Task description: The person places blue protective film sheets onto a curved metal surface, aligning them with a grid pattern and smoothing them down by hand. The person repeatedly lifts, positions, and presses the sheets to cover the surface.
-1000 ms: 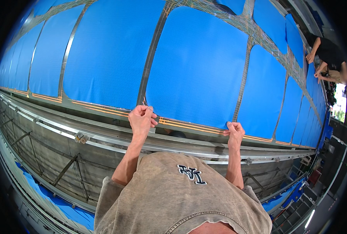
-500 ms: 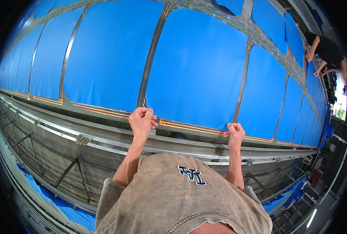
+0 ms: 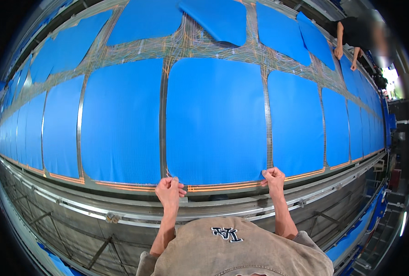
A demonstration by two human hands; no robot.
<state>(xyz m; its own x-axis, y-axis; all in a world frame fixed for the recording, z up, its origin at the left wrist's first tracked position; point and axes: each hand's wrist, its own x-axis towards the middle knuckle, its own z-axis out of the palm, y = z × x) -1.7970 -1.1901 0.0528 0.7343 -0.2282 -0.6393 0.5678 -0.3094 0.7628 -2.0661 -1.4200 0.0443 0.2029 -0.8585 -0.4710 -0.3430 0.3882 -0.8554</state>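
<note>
A blue rectangular sheet [image 3: 216,122] with rounded far corners and a finely ribbed surface lies flat on the long table before me. At its near left corner, my left hand [image 3: 169,193] is closed in a pinch on the edge. My right hand [image 3: 274,180] pinches the near right corner between thumb and forefinger. Both sets of fingertips hide the corners themselves. Just below the sheet's near edge, orange lines [image 3: 223,187] run along the dark table surface [image 3: 163,133].
More blue sheets [image 3: 122,119] lie in rows on both sides. Beyond them stretches a band of crisscrossed coloured lines [image 3: 209,51]. One far sheet [image 3: 216,23] is partly folded over. A metal rail [image 3: 135,217] borders the near side. At the far right, another person [image 3: 354,32] reaches over the table.
My view has tilted farther up the table, bringing the far row of sheets into sight. Both hands keep their places at the sheet's near corners.
</note>
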